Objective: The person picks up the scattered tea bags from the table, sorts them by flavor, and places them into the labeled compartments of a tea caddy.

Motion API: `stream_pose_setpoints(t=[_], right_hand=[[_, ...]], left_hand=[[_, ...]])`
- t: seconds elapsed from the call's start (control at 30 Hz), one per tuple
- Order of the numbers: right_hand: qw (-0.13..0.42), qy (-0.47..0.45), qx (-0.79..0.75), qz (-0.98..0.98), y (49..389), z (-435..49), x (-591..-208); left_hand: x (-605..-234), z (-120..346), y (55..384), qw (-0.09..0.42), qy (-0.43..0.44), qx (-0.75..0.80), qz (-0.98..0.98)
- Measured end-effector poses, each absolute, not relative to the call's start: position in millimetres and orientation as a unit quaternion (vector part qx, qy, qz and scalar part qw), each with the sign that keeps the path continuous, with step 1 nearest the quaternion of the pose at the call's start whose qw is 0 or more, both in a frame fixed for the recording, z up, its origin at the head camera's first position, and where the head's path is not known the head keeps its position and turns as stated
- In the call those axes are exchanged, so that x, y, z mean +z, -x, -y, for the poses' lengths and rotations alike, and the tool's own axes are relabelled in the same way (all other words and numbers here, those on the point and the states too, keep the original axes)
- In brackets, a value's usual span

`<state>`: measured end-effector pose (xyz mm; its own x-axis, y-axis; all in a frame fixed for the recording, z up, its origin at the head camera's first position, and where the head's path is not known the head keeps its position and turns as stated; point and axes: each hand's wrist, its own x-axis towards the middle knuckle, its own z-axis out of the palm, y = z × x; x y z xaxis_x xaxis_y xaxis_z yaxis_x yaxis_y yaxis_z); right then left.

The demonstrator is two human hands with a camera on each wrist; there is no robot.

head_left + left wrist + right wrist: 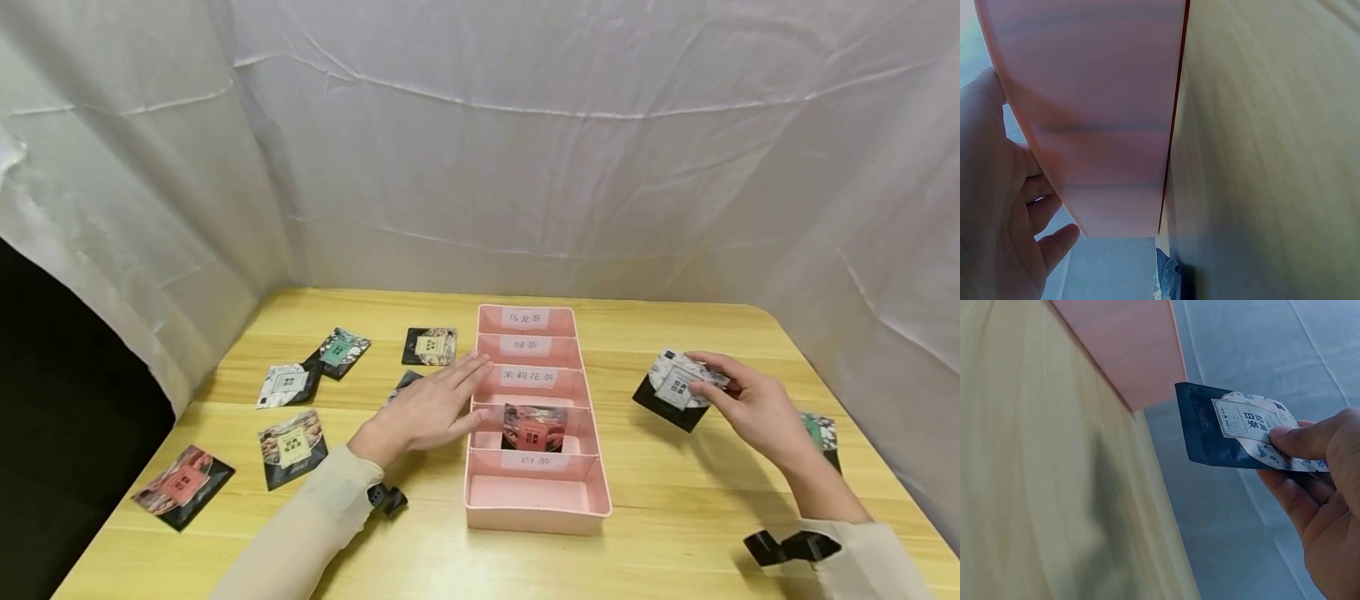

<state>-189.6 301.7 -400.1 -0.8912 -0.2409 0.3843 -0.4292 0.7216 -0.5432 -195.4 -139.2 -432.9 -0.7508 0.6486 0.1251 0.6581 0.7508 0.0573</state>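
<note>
Between thumb and fingers, my right hand (753, 408) pinches a black tea sachet (1210, 434) with a pale floral top and a white label, held above the table right of the box. My left hand (431, 408) lies with extended fingers along the left rim of a pink divided box (536, 521); its fingertips are at the rim in the left wrist view. White paper labels mark the box's dividers. A sachet with a red label (532, 432) stands in the second compartment from the front. The frontmost compartment (536, 492) holds nothing.
Left of the box lie several sachets, among them a red-labelled one (183, 485), yellow-labelled ones (292, 446) and a green-labelled one (341, 350). One sachet (405, 385) is partly hidden behind my left hand. Another green-labelled sachet (821, 433) lies behind my right wrist. White cloth (525, 167) encloses the table.
</note>
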Motion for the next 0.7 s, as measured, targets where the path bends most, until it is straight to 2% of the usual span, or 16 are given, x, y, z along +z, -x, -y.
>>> stream_pose_setpoints(t=[0.7], right_hand=[[0.168, -0.248, 0.387, 0.872, 193.0, -242.3, -384.8]], left_hand=[[-432.5, 139.3, 195.9, 0.049, 0.349, -0.045, 0.935]])
